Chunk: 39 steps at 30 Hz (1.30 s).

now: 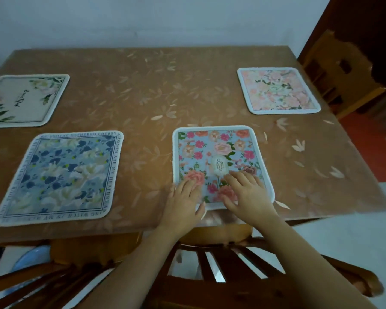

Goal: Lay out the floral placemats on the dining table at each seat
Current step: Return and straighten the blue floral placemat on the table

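Note:
Several floral placemats lie flat on the dining table [147,90]. A light-blue placemat with pink roses [216,150] sits at the near right seat. My left hand [185,197] rests flat on its near left corner, and my right hand [245,192] presses flat on its near right part, fingers straight. A blue-and-white placemat with a text border [60,177] lies at the near left. A cream placemat with green leaves [25,100] lies at the far left, and a pink floral placemat [277,90] at the far right.
The table wears a brown leaf-patterned cover. Two wooden chairs stand in front of me, one under my arms [227,264] and one at the lower left [42,284]. Another wooden chair [337,70] stands at the table's right end. A pale wall lies beyond the table.

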Each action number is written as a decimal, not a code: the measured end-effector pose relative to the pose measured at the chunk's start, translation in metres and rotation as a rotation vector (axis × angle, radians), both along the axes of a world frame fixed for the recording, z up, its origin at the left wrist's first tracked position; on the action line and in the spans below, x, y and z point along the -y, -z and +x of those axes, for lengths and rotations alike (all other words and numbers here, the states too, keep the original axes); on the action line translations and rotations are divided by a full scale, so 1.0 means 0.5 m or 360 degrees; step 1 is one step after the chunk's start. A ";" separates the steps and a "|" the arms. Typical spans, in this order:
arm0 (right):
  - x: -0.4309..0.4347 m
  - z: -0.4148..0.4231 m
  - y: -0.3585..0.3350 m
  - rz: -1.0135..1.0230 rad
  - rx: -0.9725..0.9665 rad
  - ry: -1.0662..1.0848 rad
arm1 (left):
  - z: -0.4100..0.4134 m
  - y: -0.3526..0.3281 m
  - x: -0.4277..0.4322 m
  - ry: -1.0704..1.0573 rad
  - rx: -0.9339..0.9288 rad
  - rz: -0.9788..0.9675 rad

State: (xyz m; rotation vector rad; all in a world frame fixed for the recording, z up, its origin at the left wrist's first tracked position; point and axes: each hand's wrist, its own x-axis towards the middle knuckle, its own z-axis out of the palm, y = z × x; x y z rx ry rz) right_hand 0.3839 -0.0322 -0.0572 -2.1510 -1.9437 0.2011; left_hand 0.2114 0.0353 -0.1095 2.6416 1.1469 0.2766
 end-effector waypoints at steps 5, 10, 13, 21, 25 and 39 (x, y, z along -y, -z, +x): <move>0.008 0.029 0.069 -0.0080 -0.0046 -0.0062 | 0.016 0.051 0.001 0.0026 -0.0045 -0.0077; 0.017 0.068 0.128 -0.0185 -0.0034 -0.0102 | 0.027 0.075 0.003 0.0112 -0.0113 -0.0041; 0.023 0.084 0.154 -0.0240 -0.0007 -0.0147 | 0.038 0.082 0.005 0.0102 -0.0120 -0.0049; 0.015 0.089 0.173 -0.0107 -0.0098 -0.0071 | 0.046 0.091 0.012 0.0032 0.0052 -0.0021; 0.017 0.091 0.176 0.0042 -0.0142 -0.0063 | 0.042 0.095 0.014 0.0001 0.0123 -0.0081; 0.041 0.118 0.183 0.0130 -0.0368 -0.0053 | 0.035 0.061 0.013 -0.0067 0.0425 -0.0257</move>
